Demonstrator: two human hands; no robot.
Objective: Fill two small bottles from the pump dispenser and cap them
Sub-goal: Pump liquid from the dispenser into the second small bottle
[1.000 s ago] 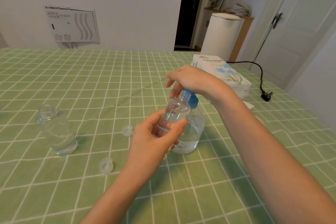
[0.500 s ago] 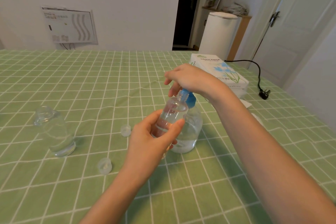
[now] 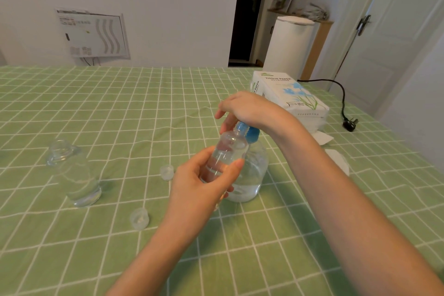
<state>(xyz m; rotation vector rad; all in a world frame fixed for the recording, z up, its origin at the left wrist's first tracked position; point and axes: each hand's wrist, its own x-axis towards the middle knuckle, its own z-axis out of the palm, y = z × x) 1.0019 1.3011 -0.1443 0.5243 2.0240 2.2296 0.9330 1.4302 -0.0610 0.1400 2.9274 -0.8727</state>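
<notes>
My left hand [image 3: 204,182] reaches up from below, thumb and fingers [image 3: 199,157] wrapped round the small bottle [image 3: 229,149], which I hold tilted. My right forearm crosses in from the right with the wrist bent. My right hand [image 3: 249,109] sits palm-down on the pump head [image 3: 241,127], fingers drooping loosely.

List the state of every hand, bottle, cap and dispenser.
left hand: grips held bottle.
held bottle: uncapped, tilted, partly filled.
right hand: rests on pump dispenser.
pump dispenser: upright, partly full.
standing bottle: upright, uncapped.
near cap: loose on cloth.
far cap: loose on cloth.
</notes>
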